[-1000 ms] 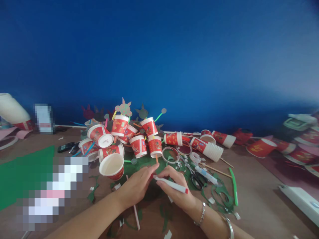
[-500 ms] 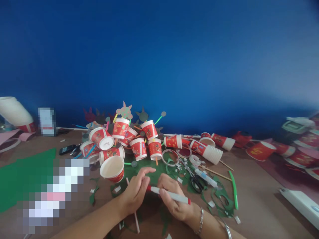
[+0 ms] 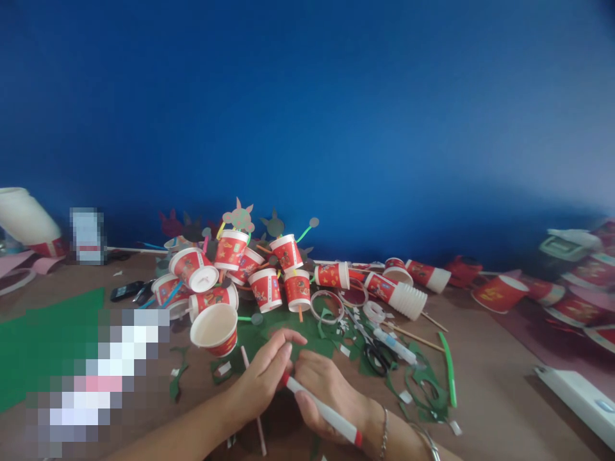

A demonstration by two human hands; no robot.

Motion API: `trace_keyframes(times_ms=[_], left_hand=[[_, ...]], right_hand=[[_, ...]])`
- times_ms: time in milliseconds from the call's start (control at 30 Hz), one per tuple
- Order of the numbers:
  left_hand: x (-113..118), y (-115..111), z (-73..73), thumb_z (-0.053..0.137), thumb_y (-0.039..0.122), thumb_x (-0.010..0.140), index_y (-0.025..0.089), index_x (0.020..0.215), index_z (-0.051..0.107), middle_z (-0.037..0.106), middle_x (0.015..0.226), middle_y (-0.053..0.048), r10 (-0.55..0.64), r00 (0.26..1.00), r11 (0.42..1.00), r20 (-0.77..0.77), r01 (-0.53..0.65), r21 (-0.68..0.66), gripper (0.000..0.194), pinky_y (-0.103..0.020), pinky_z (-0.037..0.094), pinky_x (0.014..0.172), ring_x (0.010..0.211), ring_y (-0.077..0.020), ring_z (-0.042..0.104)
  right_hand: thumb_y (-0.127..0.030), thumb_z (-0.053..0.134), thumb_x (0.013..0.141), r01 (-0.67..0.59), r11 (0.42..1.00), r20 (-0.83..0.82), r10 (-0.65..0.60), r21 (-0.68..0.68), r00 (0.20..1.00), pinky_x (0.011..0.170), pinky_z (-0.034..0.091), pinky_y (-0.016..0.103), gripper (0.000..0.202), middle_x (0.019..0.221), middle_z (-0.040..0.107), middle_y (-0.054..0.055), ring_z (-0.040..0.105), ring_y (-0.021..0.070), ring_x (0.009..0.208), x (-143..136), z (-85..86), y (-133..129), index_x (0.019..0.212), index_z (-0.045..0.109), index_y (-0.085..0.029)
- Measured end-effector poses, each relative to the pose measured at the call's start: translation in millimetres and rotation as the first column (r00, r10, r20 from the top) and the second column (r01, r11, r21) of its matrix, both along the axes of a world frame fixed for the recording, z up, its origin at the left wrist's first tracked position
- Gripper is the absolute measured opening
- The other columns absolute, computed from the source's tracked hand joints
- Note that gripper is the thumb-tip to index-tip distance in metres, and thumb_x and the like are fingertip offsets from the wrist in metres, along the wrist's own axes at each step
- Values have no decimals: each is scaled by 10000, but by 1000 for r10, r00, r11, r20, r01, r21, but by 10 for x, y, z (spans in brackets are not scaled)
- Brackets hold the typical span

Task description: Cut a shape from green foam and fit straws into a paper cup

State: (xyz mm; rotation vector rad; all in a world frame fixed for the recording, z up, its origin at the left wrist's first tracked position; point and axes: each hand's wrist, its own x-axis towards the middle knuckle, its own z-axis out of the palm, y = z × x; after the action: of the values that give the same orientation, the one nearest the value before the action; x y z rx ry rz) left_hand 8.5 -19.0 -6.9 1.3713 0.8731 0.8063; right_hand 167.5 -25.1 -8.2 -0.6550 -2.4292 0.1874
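A white marker with red ends (image 3: 327,413) lies slanted in my right hand (image 3: 331,390), whose fingers are closed round it. My left hand (image 3: 262,378) is beside the marker's red tip, its fingers curled in and pressed together; whether they grip anything is hidden. Under both hands are green paper (image 3: 307,336) and cut scraps. A pink straw (image 3: 261,435) passes beneath my left wrist. Just beyond my left hand stands an open paper cup (image 3: 214,328), tilted, its white inside showing.
Red paper cups (image 3: 266,289) with straws and paper shapes are piled behind the hands. To the right lie scissors (image 3: 377,360), tape rolls (image 3: 373,312), a stacked row of cups (image 3: 408,301) and a green straw (image 3: 448,368). A green sheet (image 3: 57,346) is at left.
My right hand has moved slightly left, closer to my left hand, and the marker is now tilted more steeply, its rear end lower. The whole view has shifted slightly.
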Motion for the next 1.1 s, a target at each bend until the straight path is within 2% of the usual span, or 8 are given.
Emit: trace_keyframes(times_ms=[267, 400, 467, 533, 633, 733, 933, 1100], left_hand=[[64, -24, 33, 349, 496, 882, 176, 990, 487, 296, 504, 92, 12, 1000, 1000, -23, -12, 0, 365, -209, 225, 443, 449, -101, 283], [67, 28, -61, 324, 466, 903, 184, 1055, 474, 332, 549, 85, 116, 993, 993, -32, -117, -6, 354, -208, 262, 444, 453, -99, 313], [39, 78, -103, 276, 428, 927, 183, 1085, 468, 391, 601, 63, 241, 968, 968, -76, -234, 92, 350, -217, 316, 463, 483, -108, 375], [-5, 126, -127, 299, 350, 929, 181, 1098, 476, 475, 672, 25, 351, 922, 910, -163, -295, 291, 298, -251, 405, 543, 573, -136, 475], [-62, 167, -151, 404, 207, 867, 188, 1081, 520, 581, 930, -72, 403, 855, 779, -326, -134, 612, 244, -370, 471, 790, 871, -212, 566], [-85, 173, -214, 445, 126, 796, 200, 1098, 539, 573, 1114, -108, 487, 743, 660, -459, 31, 751, 324, -455, 430, 935, 1084, -263, 522], [-112, 195, -453, 453, 196, 816, 156, 1181, 509, 564, 1233, -164, 614, 557, 572, -559, 174, 802, 372, -476, 438, 940, 1165, -306, 504], [-86, 187, -426, 433, 191, 820, 121, 1192, 510, 586, 1185, -178, 609, 511, 598, -606, 205, 775, 386, -483, 434, 921, 1130, -317, 519]], right_hand=[[-216, 290, 830, 75, 995, 107, -82, 70, 991, 467, 326, 271, 247, 564, 544, 32, 415, 148, 474, -40, -102, -49, 702, 498, -178], [-175, 327, 808, 148, 988, 142, -154, 52, 978, 468, 284, 255, 236, 539, 565, 16, 422, 117, 432, 23, 6, -7, 682, 526, -168], [-170, 350, 811, 215, 973, 167, -226, 83, 960, 470, 251, 257, 282, 480, 530, 6, 429, 108, 426, 130, 138, 64, 565, 487, -185], [-209, 385, 828, 420, 906, 194, -422, 56, 885, 490, 247, 260, 311, 495, 552, 18, 481, 113, 459, 268, 299, 150, 534, 482, -182], [-297, 393, 883, 727, 686, 284, -700, 14, 655, 507, 239, 261, 341, 550, 606, 36, 549, 135, 513, 456, 474, 276, 596, 533, -177], [-339, 394, 899, 788, 615, 393, -732, 28, 557, 517, 244, 260, 313, 660, 664, 61, 612, 181, 615, 558, 461, 382, 716, 591, -179], [-265, 496, 840, 815, 573, 509, -677, -89, 532, 597, 322, 255, 233, 848, 692, 79, 638, 219, 803, 619, 269, 527, 1045, 573, -187], [-243, 502, 817, 836, 537, 575, -651, -112, 496, 637, 352, 273, 220, 861, 699, 72, 635, 238, 856, 697, 383, 536, 1012, 597, -207]])
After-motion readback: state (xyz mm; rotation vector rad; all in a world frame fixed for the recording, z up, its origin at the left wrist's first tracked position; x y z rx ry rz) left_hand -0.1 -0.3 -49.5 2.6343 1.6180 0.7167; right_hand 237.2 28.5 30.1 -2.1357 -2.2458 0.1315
